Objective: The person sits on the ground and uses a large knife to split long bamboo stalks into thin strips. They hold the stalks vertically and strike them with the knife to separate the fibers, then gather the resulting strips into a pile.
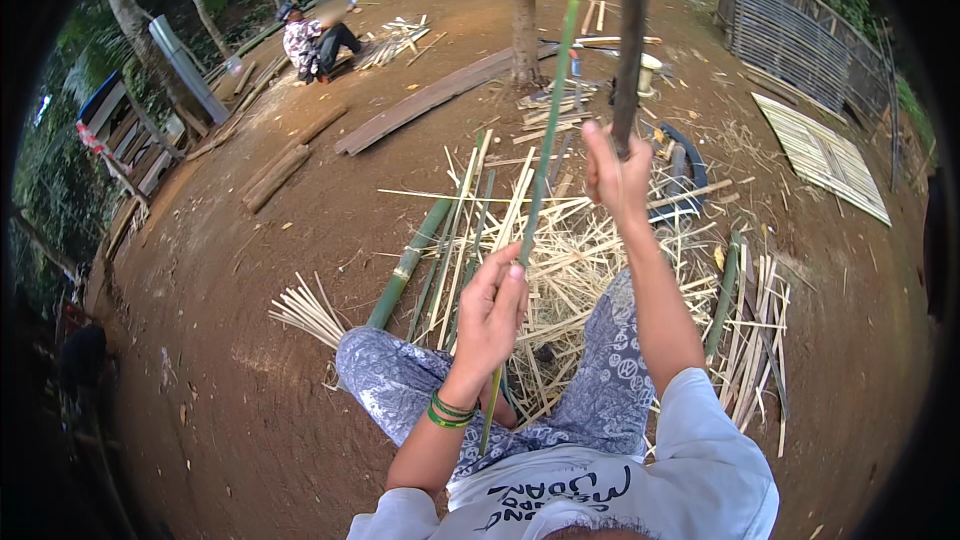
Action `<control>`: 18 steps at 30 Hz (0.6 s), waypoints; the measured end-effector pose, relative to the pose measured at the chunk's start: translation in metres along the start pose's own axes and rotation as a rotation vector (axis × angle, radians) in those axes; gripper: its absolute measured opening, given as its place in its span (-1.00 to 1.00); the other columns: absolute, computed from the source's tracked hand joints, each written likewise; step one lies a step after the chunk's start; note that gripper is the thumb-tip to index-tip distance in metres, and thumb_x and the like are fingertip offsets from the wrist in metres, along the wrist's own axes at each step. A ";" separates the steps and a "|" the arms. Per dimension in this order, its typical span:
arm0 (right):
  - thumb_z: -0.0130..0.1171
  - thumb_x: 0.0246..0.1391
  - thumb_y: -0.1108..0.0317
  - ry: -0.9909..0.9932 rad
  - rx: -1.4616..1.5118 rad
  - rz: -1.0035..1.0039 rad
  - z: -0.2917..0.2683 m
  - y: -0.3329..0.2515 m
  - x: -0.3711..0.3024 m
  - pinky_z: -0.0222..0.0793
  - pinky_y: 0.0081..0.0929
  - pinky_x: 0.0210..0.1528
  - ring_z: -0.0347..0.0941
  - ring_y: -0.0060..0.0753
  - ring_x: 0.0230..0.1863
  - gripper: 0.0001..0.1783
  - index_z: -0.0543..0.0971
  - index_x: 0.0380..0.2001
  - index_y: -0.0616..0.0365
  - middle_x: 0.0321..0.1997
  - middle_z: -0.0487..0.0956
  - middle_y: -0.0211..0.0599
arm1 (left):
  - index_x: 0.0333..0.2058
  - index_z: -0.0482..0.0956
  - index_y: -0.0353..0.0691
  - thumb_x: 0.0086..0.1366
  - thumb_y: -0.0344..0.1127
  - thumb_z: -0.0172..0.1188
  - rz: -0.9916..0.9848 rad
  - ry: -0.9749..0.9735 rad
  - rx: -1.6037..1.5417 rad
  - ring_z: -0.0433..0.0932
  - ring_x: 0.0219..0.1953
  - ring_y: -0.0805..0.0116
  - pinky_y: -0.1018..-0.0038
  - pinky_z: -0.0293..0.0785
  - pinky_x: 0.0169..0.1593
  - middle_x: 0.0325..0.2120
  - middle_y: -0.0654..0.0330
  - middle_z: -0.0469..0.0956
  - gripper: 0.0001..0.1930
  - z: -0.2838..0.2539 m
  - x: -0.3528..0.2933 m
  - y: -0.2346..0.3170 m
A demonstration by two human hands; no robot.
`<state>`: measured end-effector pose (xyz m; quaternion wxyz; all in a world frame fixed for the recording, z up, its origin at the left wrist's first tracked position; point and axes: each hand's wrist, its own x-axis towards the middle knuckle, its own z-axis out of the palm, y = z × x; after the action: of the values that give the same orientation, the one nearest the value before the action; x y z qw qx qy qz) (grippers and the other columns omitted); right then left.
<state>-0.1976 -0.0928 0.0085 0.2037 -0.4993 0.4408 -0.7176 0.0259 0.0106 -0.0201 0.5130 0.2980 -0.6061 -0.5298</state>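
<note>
My left hand (490,308) is closed around a long, thin green bamboo strip (549,125), which slants up and away from my lap. To its right, my right hand (620,178) grips a machete (630,40) with its dark blade pointing up, apart from the strip. The handle is hidden inside my fist. Between my bent knees lies a heap of pale bamboo shavings and slivers (575,280). A thick green bamboo pole (408,265) rests beyond my left knee, with several split strips (466,240) alongside it.
Pale strips (305,312) fan out at the left, and a bundle of strips (757,340) lies by my right knee. Farther off are a long plank (430,105), a tree trunk (525,38), a slatted bamboo panel (822,158) and another person (312,42) sitting on the ground.
</note>
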 end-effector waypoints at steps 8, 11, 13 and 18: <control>0.34 0.01 0.33 -0.148 -0.276 -0.240 0.014 0.022 -0.106 0.11 -0.39 -0.68 0.31 -0.38 -0.77 -0.71 0.49 -0.66 0.19 -0.80 0.34 -0.29 | 0.15 0.40 -0.33 0.54 -0.29 -0.09 -0.025 0.058 -0.019 0.12 -0.66 0.76 0.69 0.03 -0.61 -0.65 0.51 0.20 -0.67 0.020 0.024 -0.004; 0.36 -0.10 0.36 -0.159 -0.309 -0.331 0.014 0.023 -0.110 0.22 -0.35 -0.65 0.41 -0.16 -0.74 -0.76 0.50 -0.64 0.21 -0.77 0.37 -0.15 | 0.16 0.43 -0.33 0.54 -0.29 -0.06 0.006 0.097 -0.012 0.08 -0.64 0.79 0.70 0.00 -0.60 -0.64 0.55 0.17 -0.66 0.028 0.025 -0.010; 0.35 -0.13 0.38 -0.143 -0.322 -0.356 0.014 0.023 -0.106 0.26 -0.32 -0.64 0.43 -0.11 -0.72 -0.79 0.51 -0.64 0.22 -0.75 0.41 -0.13 | 0.15 0.44 -0.33 0.54 -0.30 -0.08 -0.001 0.061 0.064 0.08 -0.64 0.79 0.70 0.00 -0.60 -0.64 0.54 0.17 -0.67 0.027 0.023 -0.007; 0.31 -0.16 0.38 -0.117 -0.357 -0.452 0.010 0.023 -0.085 0.29 -0.30 -0.64 0.45 -0.10 -0.71 -0.84 0.53 -0.63 0.19 -0.72 0.46 -0.14 | 0.08 0.48 -0.34 0.54 -0.33 -0.11 0.016 0.036 0.100 0.10 -0.62 0.78 0.67 0.01 -0.59 -0.64 0.52 0.19 -0.70 0.023 0.014 -0.009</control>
<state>-0.1560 -0.0466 -0.0553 -0.0270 -0.6533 0.4252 -0.6259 -0.0019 0.0035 -0.0220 0.5125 0.3281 -0.6249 -0.4892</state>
